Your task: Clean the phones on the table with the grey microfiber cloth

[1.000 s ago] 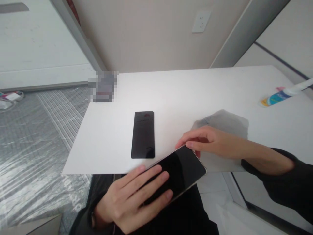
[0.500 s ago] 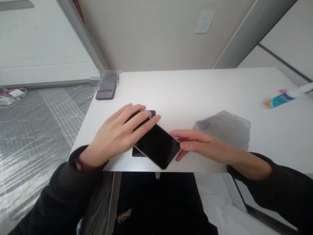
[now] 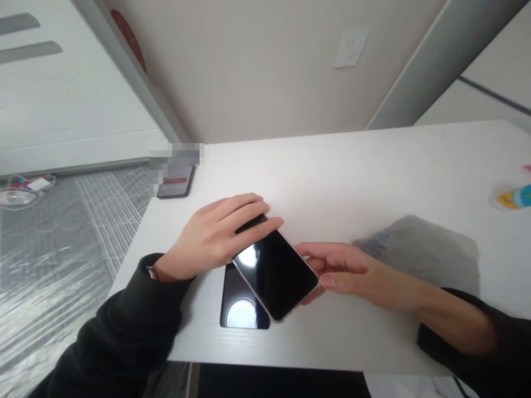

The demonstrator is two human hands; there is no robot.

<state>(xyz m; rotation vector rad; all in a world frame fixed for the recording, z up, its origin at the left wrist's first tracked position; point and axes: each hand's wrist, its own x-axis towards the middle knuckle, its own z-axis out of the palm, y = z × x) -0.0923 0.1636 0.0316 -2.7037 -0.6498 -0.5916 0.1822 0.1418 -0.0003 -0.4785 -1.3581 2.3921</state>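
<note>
Near the front edge of the white table (image 3: pixel 373 166), a phone (image 3: pixel 276 273) lies at a slant between the two hands, its glossy black screen up and a pale silvery rim showing along its near edge. It overlaps a flat black glass panel (image 3: pixel 240 307) that lies on the table beneath it; two round light reflections show on the panel and one on the phone's left corner.

The left hand (image 3: pixel 215 237) rests palm down with fingers stretched flat over the phone's far left corner, pressing rather than clasping. The right hand (image 3: pixel 344 271) pinches the phone's right edge, thumb on top and fingers curled beneath.

Counted: two phones, one glass panel, one grey cloth, one tube. The second phone (image 3: pixel 176 185) lies far left at the table's corner, its upper part blurred out. The grey cloth (image 3: pixel 423 249) lies right of the hands, its near part covered by the right forearm. The blue and yellow tube (image 3: pixel 516 197) is cut off at the right border. How much of the panel lies under the phone cannot be made out.
</note>
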